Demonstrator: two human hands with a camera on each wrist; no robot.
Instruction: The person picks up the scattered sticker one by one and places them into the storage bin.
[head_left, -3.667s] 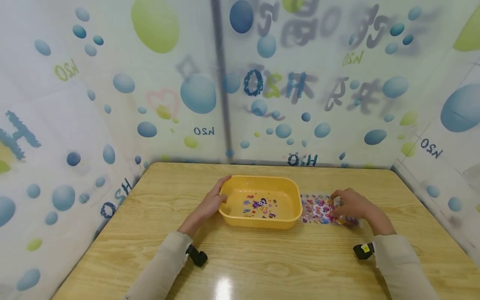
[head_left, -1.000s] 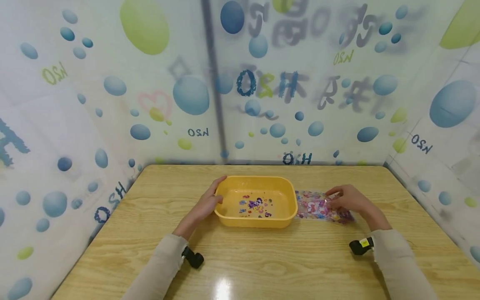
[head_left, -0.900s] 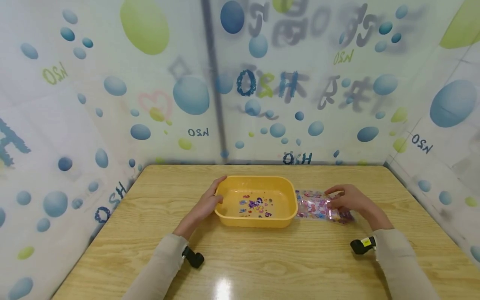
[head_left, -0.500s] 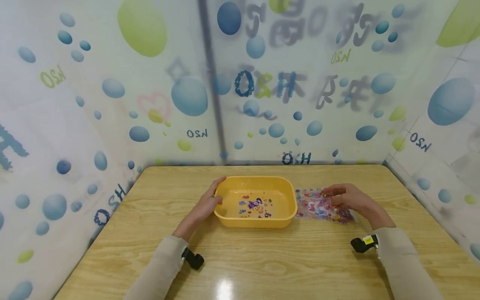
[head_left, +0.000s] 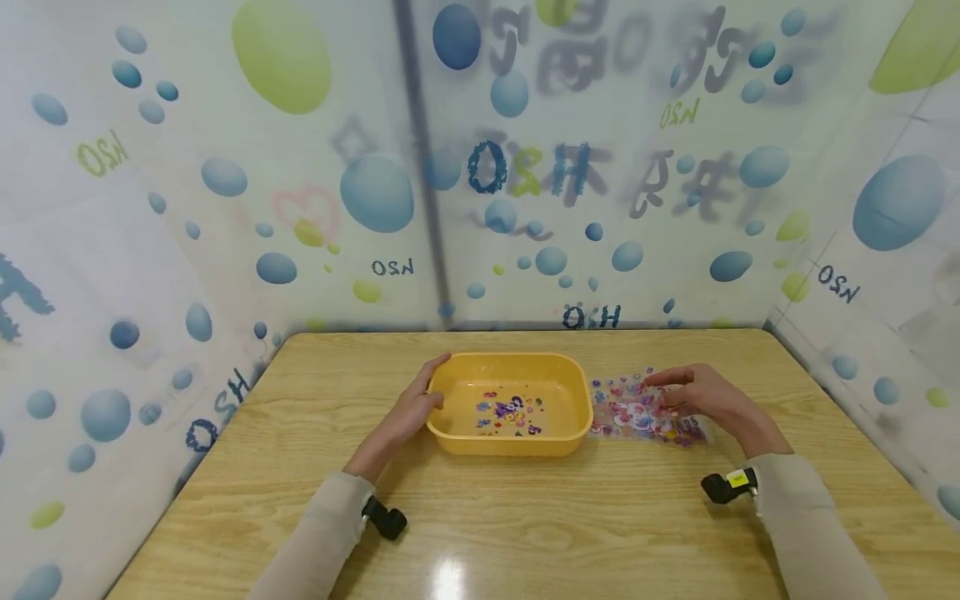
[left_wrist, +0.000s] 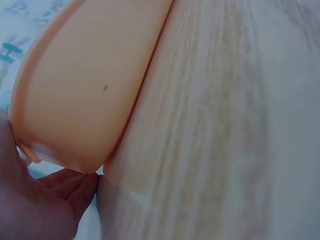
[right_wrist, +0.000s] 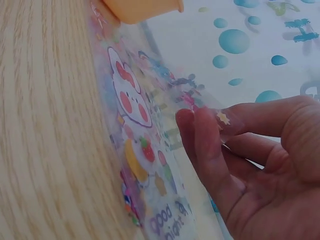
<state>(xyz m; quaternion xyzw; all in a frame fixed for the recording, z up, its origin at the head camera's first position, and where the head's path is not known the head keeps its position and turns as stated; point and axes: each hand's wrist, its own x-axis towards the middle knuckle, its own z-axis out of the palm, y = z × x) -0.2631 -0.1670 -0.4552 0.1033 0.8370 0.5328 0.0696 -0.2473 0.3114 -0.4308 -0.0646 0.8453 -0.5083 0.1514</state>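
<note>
Yellow plastic makes up the shallow tub (head_left: pixel 510 447), which sits on the wood-grained counter (head_left: pixel 525 533) with small purple, blue and pink stickers (head_left: pixel 512 408) scattered over its floor. The person's left hand (head_left: pixel 411 410) grips the tub's left end, thumb over the rim and fingers against the outside, as the left wrist view also shows. To the right of the tub lie clear sticker sheets (head_left: pixel 630 421), flat on the counter and reaching the tub's right end — whether they slip beneath its rim cannot be told. Above them the right hand (head_left: pixel 708 398) pinches a raised piece of clear film (right_wrist: pixel 232 122) between thumb and fingers, a small gold sticker (right_wrist: pixel 223 117) showing on it. Seen from the right wrist, the sheets bear a white rabbit (right_wrist: pixel 131 95) with a red bow, a strawberry (right_wrist: pixel 147 149) and the words "good night". Each pale sleeve (head_left: pixel 802 517) ends near a black wrist camera (head_left: pixel 386 518). Behind the counter stands a white wall (head_left: pixel 660 283) printed with blue and green ovals and reversed "H2O" lettering.
</note>
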